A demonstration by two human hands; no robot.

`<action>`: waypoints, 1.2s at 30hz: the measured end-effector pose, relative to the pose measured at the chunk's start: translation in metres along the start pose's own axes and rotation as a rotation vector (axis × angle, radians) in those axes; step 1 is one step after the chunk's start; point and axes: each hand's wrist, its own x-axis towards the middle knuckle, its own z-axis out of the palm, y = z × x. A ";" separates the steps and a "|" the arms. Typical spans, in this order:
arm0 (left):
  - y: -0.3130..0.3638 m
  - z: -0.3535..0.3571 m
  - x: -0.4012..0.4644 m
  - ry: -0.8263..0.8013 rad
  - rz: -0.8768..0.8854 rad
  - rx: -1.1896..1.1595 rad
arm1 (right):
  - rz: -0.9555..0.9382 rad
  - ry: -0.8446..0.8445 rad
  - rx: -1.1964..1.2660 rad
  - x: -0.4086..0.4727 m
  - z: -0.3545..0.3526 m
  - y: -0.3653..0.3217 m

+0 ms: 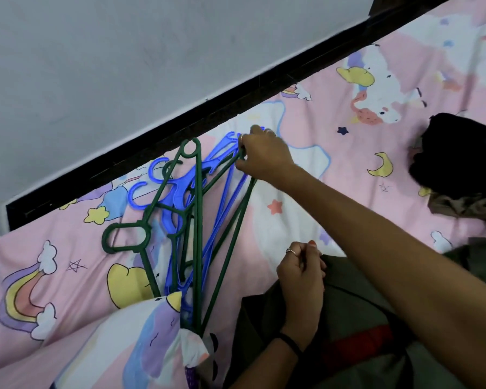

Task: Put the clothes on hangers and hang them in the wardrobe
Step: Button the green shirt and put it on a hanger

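Observation:
A tangled pile of green hangers point(198, 220) and blue hangers point(177, 189) lies on the pink patterned bedsheet point(306, 130). My right hand point(264, 158) reaches across and grips the far corner of the pile, fingers curled round a green and a blue hanger. My left hand point(302, 279) is nearer to me, fingers curled, pinching the edge of a dark olive garment point(348, 318) with a red patch that lies at the bottom right.
A black garment point(460, 158) lies heaped at the right with a beige one point(466, 206) under it. A black bed frame edge point(236, 99) runs diagonally below a grey wall point(124, 51). A bunched fold of sheet point(141, 332) covers the hangers' near ends.

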 end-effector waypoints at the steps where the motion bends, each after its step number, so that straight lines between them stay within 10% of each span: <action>1: 0.000 0.000 -0.001 -0.001 0.009 -0.007 | -0.023 0.060 0.046 -0.001 -0.019 0.000; 10: 0.007 0.003 -0.006 -0.011 0.072 0.018 | 0.069 0.498 0.192 -0.062 -0.212 0.026; 18: 0.043 0.017 -0.018 0.076 0.055 0.020 | 0.568 0.933 0.549 -0.261 -0.230 0.158; 25: 0.054 0.084 -0.047 -0.331 0.386 0.343 | 0.915 1.221 0.803 -0.441 -0.196 0.204; 36: 0.026 0.184 -0.101 -0.756 0.254 0.121 | 1.017 0.499 -0.208 -0.552 -0.224 0.251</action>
